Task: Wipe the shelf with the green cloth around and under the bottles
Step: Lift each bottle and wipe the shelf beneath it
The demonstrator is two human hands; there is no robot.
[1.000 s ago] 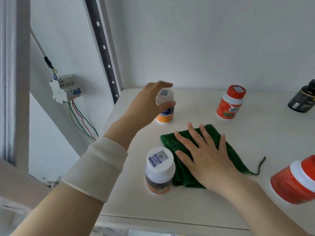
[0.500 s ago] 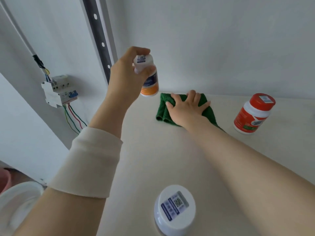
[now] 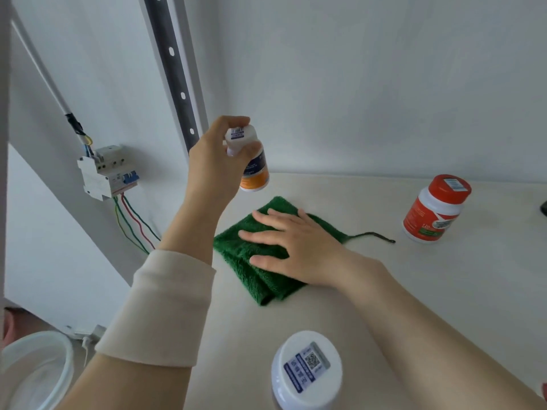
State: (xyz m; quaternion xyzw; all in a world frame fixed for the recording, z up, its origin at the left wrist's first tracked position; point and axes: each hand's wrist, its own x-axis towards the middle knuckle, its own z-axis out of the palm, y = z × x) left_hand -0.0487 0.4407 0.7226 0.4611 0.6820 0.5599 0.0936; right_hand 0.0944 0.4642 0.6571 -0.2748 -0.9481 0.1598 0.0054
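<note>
A folded green cloth (image 3: 251, 261) lies on the cream shelf (image 3: 414, 291) near its back left corner. My right hand (image 3: 293, 247) presses flat on the cloth, fingers spread. My left hand (image 3: 216, 167) holds a small white and orange bottle (image 3: 251, 164) by its cap, lifted above the shelf just behind the cloth. A white-capped bottle (image 3: 306, 369) stands at the front. A red and white bottle (image 3: 435, 208) stands at the right.
A dark perforated upright (image 3: 174, 72) rises at the shelf's back left corner. Left of it, a circuit breaker (image 3: 106, 171) with coloured wires hangs on the wall. A white bucket (image 3: 32, 374) sits on the floor below. A dark object shows at the right edge (image 3: 544, 207).
My right hand has dragged the cloth from the back wall toward me and slightly left. My left hand keeps the small bottle raised, a bit lower against the shelf than before.
</note>
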